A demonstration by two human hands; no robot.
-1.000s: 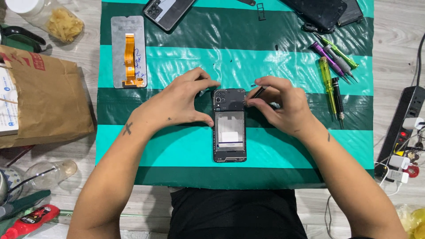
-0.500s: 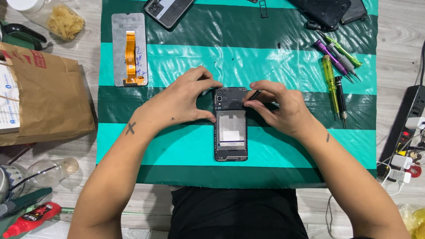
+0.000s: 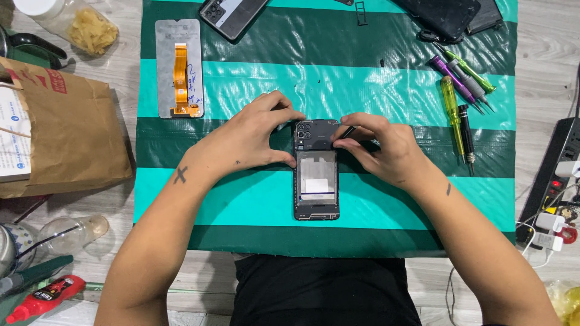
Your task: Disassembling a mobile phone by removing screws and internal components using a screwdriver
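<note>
Hands working an opened phone [image 3: 316, 181]: left hand [image 3: 244, 142] fingers pinching its top edge for bracing, right hand [image 3: 380, 145] fingers gripping a thin dark tool [image 3: 348, 131] at the camera-end cover.

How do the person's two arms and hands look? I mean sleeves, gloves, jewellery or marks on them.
Both forearms are bare, with no sleeves in view. The left hand and right hand wear no gloves, and no rings or watch show. The left forearm has a small dark cross-shaped mark near the wrist. The right forearm has a short dark line mark. The person wears a black top.
</note>
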